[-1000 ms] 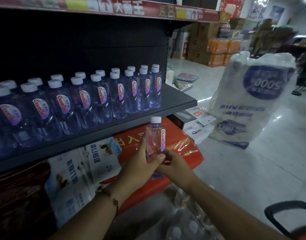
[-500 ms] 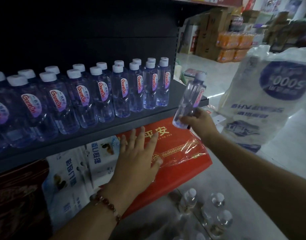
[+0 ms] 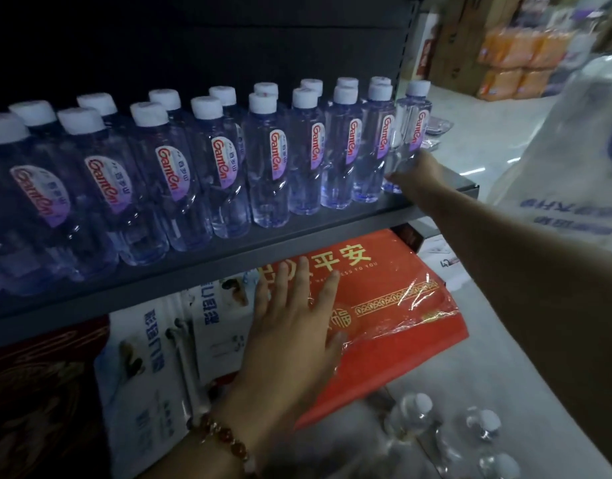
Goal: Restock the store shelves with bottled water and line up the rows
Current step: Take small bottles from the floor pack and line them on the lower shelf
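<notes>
Shelf: dark grey metal store shelf (image 3: 332,233), its front edge running from lower left up to the right end.
Stock on shelf: two rows of bottled water (image 3: 263,157), white caps, labels reading "GanTen" facing the aisle; bottles upright and touching their neighbours.
Bottle in hand: one water bottle (image 3: 410,133) at the right end of the front row, upright or very nearly so, just beside the last shelved bottle; its base is at shelf level, though the hand hides whether it is fully seated.
Right hand: right hand (image 3: 420,169) reaches in from the right, fingers curled round the lower body of that end bottle.
Left hand: left hand (image 3: 294,326) held flat with fingers straight and slightly spread, palm down over the red packaged goods; contact cannot be confirmed. A beaded bracelet (image 3: 225,440) is on the wrist.
Lower level: red packaged goods (image 3: 394,305) in clear film with gold Chinese characters, jutting out below the shelf; white and blue printed packs (image 3: 159,357) to their left.
Reserve stock: further loose water bottles (image 3: 415,413) low at the bottom right, caps up, blurred.
Aisle: large white plastic bag (image 3: 574,150) with blue print at right; orange shrink-wrapped packs (image 3: 518,63) stacked in the background.
</notes>
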A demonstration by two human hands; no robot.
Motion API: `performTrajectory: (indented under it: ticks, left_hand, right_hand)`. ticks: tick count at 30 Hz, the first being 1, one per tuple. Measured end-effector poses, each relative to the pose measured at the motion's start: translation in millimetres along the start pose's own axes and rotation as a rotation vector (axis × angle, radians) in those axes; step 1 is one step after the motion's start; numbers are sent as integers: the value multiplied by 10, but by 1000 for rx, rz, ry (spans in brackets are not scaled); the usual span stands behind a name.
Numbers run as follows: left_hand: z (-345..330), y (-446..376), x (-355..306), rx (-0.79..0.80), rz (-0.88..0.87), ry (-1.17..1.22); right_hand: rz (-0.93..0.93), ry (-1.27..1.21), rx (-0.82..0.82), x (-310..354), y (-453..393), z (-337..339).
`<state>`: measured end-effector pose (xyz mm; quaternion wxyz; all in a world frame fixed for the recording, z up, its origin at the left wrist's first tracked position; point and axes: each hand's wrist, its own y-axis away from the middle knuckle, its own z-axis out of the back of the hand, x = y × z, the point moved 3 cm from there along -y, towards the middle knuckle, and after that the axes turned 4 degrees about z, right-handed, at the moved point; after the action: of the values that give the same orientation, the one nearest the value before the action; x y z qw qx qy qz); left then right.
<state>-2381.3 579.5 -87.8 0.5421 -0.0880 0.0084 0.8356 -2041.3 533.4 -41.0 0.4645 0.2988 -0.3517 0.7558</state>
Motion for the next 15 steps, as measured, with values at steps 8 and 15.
performTrajectory:
  ticks: [8,15]
  left_hand:
    - [-128,59,-134,49,-35,0]
    - [-365,340,-464,91,-154,-94]
  right_hand:
    - [4,63,58,138,512,256]
    - [199,582,394,-443,2161,438]
